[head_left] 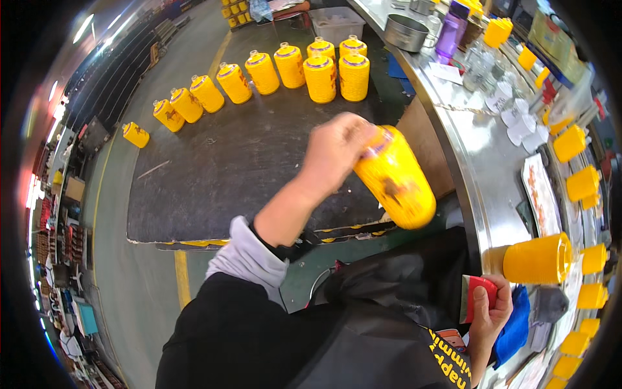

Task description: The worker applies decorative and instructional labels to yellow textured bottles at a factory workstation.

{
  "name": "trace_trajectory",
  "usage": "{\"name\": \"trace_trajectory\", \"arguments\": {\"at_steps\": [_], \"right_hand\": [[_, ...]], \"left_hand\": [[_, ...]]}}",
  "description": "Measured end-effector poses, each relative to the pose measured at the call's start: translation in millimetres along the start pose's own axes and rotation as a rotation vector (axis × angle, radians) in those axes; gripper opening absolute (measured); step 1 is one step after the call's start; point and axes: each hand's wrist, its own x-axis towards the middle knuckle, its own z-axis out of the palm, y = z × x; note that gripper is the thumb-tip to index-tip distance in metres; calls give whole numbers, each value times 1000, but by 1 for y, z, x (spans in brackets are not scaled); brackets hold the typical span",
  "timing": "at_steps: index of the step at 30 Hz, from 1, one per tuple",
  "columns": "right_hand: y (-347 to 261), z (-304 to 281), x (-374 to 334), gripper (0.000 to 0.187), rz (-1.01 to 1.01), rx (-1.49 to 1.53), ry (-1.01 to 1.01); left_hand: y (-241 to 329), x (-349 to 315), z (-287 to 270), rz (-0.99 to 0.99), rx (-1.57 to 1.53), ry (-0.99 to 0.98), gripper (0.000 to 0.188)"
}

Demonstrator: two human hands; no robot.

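My left hand (334,152) grips a yellow bottle (398,181) by its neck. The bottle is tilted in the air between the dark table (214,188) and the metal bench, with a brownish picture on its side. My right hand (490,311), low by the bench edge, has its fingers closed around a small flat red scraper-like tool (479,295) with a pale strip along one side; its exact kind is unclear. Just beyond that hand, another yellow bottle (536,259) lies on its side on the bench.
A curved row of several yellow bottles (264,72) stands along the dark table's far side. On the metal bench (483,175) are a steel pot (406,32), a purple bottle (451,31), clear glassware (479,68) and white cups (518,123). A blue cloth (515,330) lies beside my right hand.
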Motion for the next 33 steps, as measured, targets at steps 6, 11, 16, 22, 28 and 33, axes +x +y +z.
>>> {"name": "trace_trajectory", "arguments": {"at_steps": [6,11,16,22,28,33], "right_hand": [[2,27,23,16,-34,-78,-43],[9,32,33,17,-2,-208,-49],[9,34,38,16,63,-244,30],[11,24,33,19,152,-169,73],[-7,-15,17,27,69,-183,108],[-27,-42,16,25,-151,143,107]], "left_hand": [[-64,97,-125,178,639,397,40],[-126,188,-178,137,929,423,39],[-175,244,-187,-45,1064,467,41],[-174,266,-183,-147,1137,377,45],[-173,266,-166,15,1100,555,54],[-58,206,-27,555,580,249,30]]}}
